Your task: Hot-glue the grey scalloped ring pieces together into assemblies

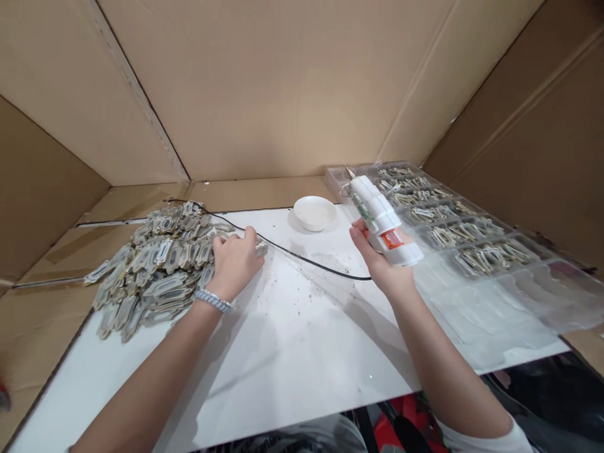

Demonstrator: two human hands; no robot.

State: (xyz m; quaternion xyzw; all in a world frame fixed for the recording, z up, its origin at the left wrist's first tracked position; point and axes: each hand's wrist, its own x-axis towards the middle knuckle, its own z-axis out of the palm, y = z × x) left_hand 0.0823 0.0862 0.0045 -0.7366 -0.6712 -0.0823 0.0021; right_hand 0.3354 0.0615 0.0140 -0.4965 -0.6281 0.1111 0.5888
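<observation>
The left hand [236, 259] curls, grip unclear, over grey pieces [172, 258] heaped at the desk's [283, 358] left edge, apparently mostly unworked; the right hand [389, 277] wraps a white tool [377, 204].

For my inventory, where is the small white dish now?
In the head view, the small white dish stands on the white tabletop near its far edge, slightly right of centre, just left of the clear compartment box.
</observation>
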